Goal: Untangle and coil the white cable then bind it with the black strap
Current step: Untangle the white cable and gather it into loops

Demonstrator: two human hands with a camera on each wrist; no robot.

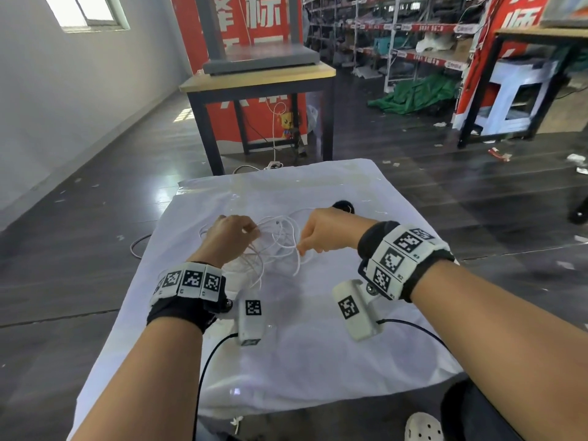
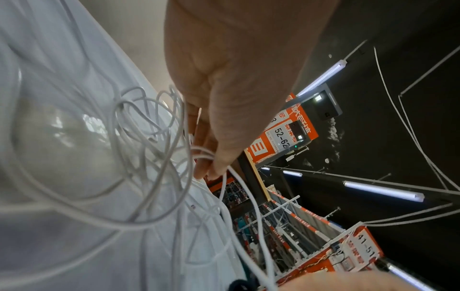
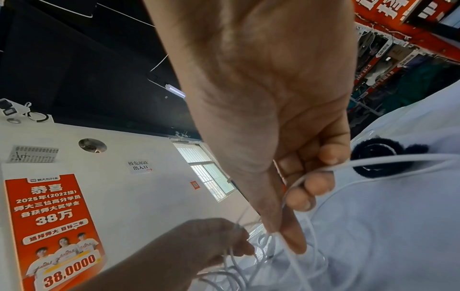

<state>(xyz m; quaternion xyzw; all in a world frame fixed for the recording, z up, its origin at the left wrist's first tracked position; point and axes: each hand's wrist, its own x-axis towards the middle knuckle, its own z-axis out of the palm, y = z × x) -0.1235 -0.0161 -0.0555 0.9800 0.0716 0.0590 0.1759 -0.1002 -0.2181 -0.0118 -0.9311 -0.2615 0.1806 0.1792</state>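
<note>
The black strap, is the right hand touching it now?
Apart. In the right wrist view the black strap lies on the white cloth beyond the right hand, whose fingers pinch only the white cable.

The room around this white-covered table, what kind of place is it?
Probably a warehouse or stockroom. Long metal shelving racks with red label strips hold packed goods, red banners with large characters hang behind, and litter dots the dark floor near a green tarp.
</note>
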